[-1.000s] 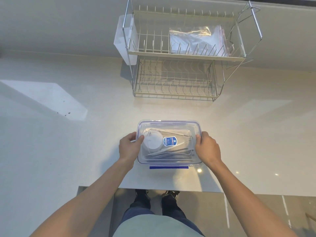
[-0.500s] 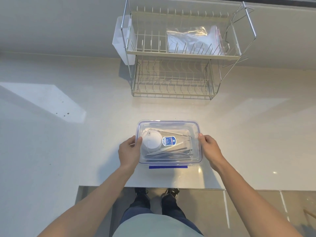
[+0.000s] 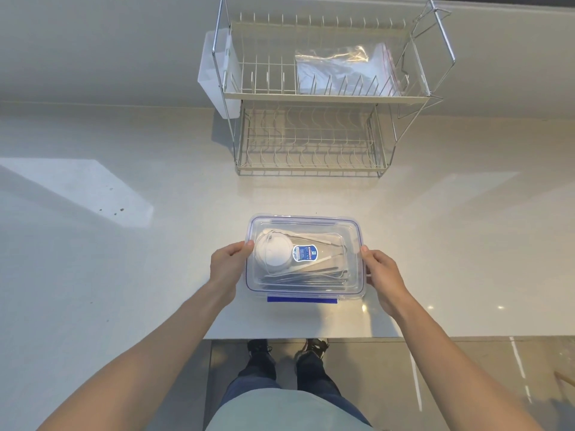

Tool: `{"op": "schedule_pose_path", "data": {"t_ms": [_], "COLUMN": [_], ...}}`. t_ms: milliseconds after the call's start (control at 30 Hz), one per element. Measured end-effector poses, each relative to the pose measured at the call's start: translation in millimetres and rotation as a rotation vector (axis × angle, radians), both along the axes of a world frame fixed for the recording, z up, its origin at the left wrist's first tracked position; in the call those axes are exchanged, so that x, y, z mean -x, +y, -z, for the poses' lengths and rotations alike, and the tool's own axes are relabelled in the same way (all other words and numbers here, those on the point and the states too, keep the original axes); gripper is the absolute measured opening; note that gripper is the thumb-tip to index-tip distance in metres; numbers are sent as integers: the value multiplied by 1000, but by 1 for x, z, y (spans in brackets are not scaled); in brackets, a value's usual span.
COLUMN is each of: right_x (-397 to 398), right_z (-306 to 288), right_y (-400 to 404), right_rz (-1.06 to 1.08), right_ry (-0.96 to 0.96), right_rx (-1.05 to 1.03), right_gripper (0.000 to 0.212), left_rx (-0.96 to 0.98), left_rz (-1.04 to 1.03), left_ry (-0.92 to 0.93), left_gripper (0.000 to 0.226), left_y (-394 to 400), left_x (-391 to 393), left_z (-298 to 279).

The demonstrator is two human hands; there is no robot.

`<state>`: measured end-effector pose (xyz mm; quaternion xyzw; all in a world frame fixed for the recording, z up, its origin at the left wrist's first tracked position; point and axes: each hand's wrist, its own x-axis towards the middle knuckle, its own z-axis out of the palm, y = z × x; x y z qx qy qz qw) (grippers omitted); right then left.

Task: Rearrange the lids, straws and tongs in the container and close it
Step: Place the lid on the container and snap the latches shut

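Left hand (image 3: 226, 268) and right hand (image 3: 382, 275) clasp the lidded container (image 3: 305, 259), fingers curled round its sides; beyond the fingertips, a rack (image 3: 311, 98) holding a bag (image 3: 339, 70).

Pale glossy stone countertop (image 3: 124, 275) in front of me, plain grey wall (image 3: 93, 42) behind. Two-tier chrome wire dish rack (image 3: 311, 135) against the wall, clear plastic bag (image 3: 342, 70) on top tier. Glossy grey tiled floor (image 3: 466, 368) below.

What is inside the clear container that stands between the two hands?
Through the clear cover of the container a stack of white round lids shows at its left, with long metal tongs and thin straws beside. The blue label hides what is under it.
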<state>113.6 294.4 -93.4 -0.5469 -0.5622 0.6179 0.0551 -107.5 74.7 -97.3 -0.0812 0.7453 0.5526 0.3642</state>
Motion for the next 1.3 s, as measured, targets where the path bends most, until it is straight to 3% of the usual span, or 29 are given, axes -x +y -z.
{"op": "schedule_pose_path", "data": {"t_ms": [300,467,600,633,833,1033,1133,1200,1300], "right_x": [11,48,64,66,84,90,91,88,84], "right_z": [-4,-10,2,2,-2,-3,0,2,-1], "right_y": [23,45,68,72,82,84,82,81,77], "right_rz": [15,-126,-217,-237,-262,-253,-275,-332,-453], "right_ry": [95,16,-2,17,53,74,99,105,73], "right_rx": [110,153,219,251,304,261,214,172,76], "right_gripper": [23,48,40,40,32,50,38,30,29], "left_rx": [-30,1,27,12,-49,-65,-40,-42,-55], "left_rz": [60,224,372,395,545,467,432,422,543], "left_ry": [-73,-78,-148,-175,-261,-97,-25,-4,42], "left_gripper": [7,34,87,89,55,21,16,26,34], "left_y": [6,43,51,50,57,71,73,70,65], "left_x": [24,47,63,66,77,76,73,71,69], "left_z": [-5,-16,-6,-4,-5,-5,-1,0,1]}}
